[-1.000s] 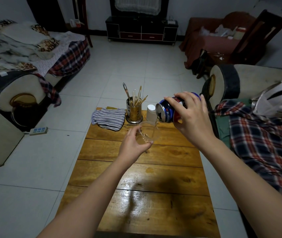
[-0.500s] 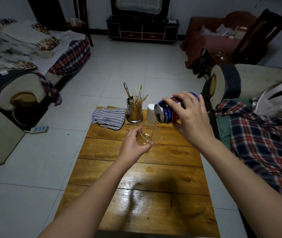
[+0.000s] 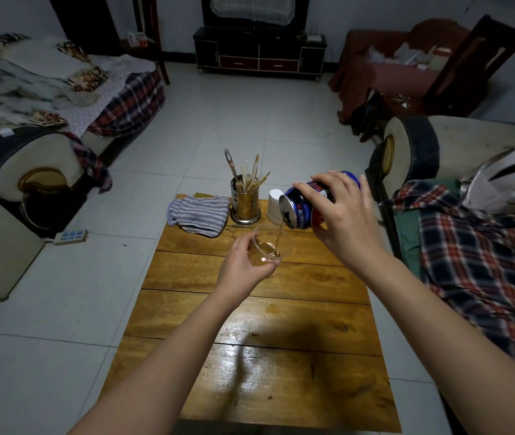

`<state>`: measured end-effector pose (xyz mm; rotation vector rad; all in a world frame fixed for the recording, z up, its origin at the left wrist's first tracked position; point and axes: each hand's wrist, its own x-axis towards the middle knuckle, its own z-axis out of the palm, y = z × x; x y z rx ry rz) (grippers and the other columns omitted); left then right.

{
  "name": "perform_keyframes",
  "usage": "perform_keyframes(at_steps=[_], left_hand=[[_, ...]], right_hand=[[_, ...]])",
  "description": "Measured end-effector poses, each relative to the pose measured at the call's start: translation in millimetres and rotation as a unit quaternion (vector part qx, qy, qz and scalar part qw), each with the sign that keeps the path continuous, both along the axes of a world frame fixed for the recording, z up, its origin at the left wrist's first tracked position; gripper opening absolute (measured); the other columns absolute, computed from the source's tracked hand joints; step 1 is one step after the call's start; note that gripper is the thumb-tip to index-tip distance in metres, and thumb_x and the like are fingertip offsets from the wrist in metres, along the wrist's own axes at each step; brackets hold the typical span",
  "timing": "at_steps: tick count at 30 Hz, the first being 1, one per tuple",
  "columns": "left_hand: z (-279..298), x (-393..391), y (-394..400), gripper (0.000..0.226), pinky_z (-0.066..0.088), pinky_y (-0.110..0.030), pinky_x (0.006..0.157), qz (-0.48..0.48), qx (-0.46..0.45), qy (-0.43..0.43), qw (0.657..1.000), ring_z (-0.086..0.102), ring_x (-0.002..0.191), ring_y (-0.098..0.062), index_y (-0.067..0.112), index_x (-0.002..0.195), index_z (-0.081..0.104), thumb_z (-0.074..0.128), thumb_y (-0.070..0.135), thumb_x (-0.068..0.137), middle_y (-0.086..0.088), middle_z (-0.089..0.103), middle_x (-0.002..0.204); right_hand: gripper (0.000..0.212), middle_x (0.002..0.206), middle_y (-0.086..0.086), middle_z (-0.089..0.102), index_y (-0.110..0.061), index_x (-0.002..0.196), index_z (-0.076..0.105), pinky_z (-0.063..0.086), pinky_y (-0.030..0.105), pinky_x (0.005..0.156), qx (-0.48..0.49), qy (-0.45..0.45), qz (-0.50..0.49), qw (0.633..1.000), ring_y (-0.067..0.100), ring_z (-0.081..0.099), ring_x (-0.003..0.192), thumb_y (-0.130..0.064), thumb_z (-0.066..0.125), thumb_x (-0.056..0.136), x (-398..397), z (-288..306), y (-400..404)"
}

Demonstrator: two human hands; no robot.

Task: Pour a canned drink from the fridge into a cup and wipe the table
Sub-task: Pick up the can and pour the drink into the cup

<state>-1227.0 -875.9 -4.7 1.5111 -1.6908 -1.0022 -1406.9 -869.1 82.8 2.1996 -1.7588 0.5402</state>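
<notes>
My right hand (image 3: 342,219) grips a blue and red drink can (image 3: 297,210), tipped on its side with its opening facing left and down. A thin amber stream runs from it into a clear plastic cup (image 3: 265,251), which my left hand (image 3: 242,266) holds tilted just above the wooden table (image 3: 265,340). A little amber liquid lies in the cup's bottom. A grey striped cloth (image 3: 199,213) lies crumpled at the table's far left corner.
A metal holder with chopsticks (image 3: 245,204) and a small white bottle (image 3: 275,205) stand at the table's far edge behind the cup. Sofas flank the table on both sides, the right one draped in plaid fabric (image 3: 485,262). A power strip (image 3: 71,237) lies on the tiled floor at left.
The can has tipped further and liquid now streams into the cup, where amber drink has gathered. Both hands stayed in nearly the same place.
</notes>
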Motion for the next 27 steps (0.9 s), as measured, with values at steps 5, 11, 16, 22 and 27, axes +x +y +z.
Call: perform_keyframes(at_steps=[5,11,16,22,27], left_hand=[[-0.8,-0.3,-0.2,0.07,0.043,-0.028,0.093,-0.003,0.002,0.003,1.0,0.047,0.117,-0.014,0.02,0.133,0.043,0.076,0.031,0.072,0.003,0.05,0.128],[-2.7,0.4,-0.1,0.07,0.043,-0.03,0.095,-0.004,0.005,0.007,1.0,0.047,0.118,-0.014,0.02,0.133,0.043,0.076,0.031,0.072,0.003,0.05,0.128],[-3.9,1.1,0.7,0.071,0.041,-0.028,0.095,-0.003,0.006,0.007,1.0,0.045,0.119,-0.013,0.02,0.134,0.042,0.076,0.031,0.072,0.003,0.049,0.13],[-4.8,2.2,1.1,0.071,0.041,-0.029,0.096,-0.002,0.005,0.005,1.0,0.045,0.12,-0.014,0.019,0.133,0.043,0.076,0.031,0.072,0.002,0.049,0.131],[-6.0,3.6,1.5,0.07,0.039,-0.026,0.093,0.004,0.006,0.003,1.0,0.045,0.119,-0.013,0.019,0.133,0.043,0.076,0.031,0.072,0.002,0.049,0.131]], right_hand=[[0.08,0.132,0.014,0.049,-0.025,0.133,0.044,0.016,0.06,0.107,-0.004,0.0,0.002,1.0,0.036,0.039,0.127,-0.008,0.079,0.064,-0.5,-0.1,0.4],[0.081,0.132,0.014,0.049,-0.025,0.134,0.043,0.017,0.06,0.107,-0.003,0.004,0.004,1.0,0.036,0.04,0.127,-0.007,0.079,0.064,-0.6,-1.7,0.3],[0.079,0.131,0.014,0.05,-0.025,0.133,0.044,0.016,0.06,0.107,-0.01,0.005,0.007,1.0,0.036,0.04,0.126,-0.008,0.079,0.064,-0.5,-3.1,0.0],[0.078,0.13,0.014,0.051,-0.024,0.133,0.045,0.016,0.058,0.107,-0.012,0.002,0.01,1.0,0.036,0.041,0.126,-0.008,0.079,0.064,0.8,-5.5,0.0],[0.08,0.13,0.013,0.05,-0.024,0.134,0.044,0.017,0.059,0.107,-0.002,-0.025,0.008,1.0,0.035,0.04,0.126,-0.007,0.078,0.064,-1.1,-9.6,1.1]])
